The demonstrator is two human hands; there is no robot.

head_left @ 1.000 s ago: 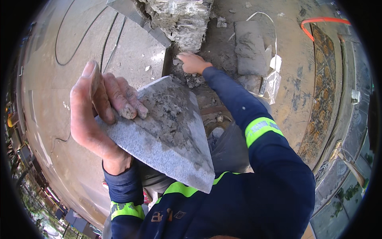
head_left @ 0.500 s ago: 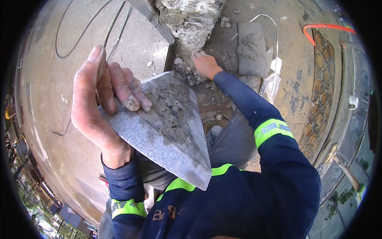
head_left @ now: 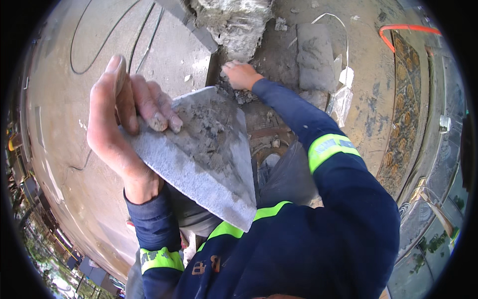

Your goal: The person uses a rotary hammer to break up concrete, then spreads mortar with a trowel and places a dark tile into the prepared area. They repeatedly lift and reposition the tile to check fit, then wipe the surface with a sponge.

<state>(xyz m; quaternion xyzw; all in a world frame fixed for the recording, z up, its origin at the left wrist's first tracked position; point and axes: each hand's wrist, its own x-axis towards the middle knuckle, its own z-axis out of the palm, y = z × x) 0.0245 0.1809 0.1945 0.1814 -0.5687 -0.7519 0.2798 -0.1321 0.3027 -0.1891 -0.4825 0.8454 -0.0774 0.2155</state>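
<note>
Your left hand [head_left: 110, 130] rises at the near left of the work, wrist bent back and thumb pointing up, while its other fingers hook over the left edge of a wedge-shaped grey stone piece [head_left: 201, 159] and press on its upper face, gripping it there. That stone piece sits tilted in front of your chest, its far corner toward the dug-out dirt and its near corner against or just above your navy jacket [head_left: 298, 244]; grey mortar [head_left: 209, 124] coats the middle of its upper face. Your right arm stretches forward and inward, the elbow out to the side, with the yellow-green band [head_left: 332, 150] around the sleeve. At its end, your right hand [head_left: 242, 76] is back-up and low over the rubble [head_left: 242, 96], beside the right edge of the pale paving [head_left: 169, 70] and just short of the rough, crusted block [head_left: 241, 25]. Its fingers are bent and point left; you cannot tell from this angle whether they pinch anything. Right of that hand, a flat grey slab [head_left: 316, 60] lies on the ground, with clear plastic [head_left: 340, 105] near its near right corner.
</note>
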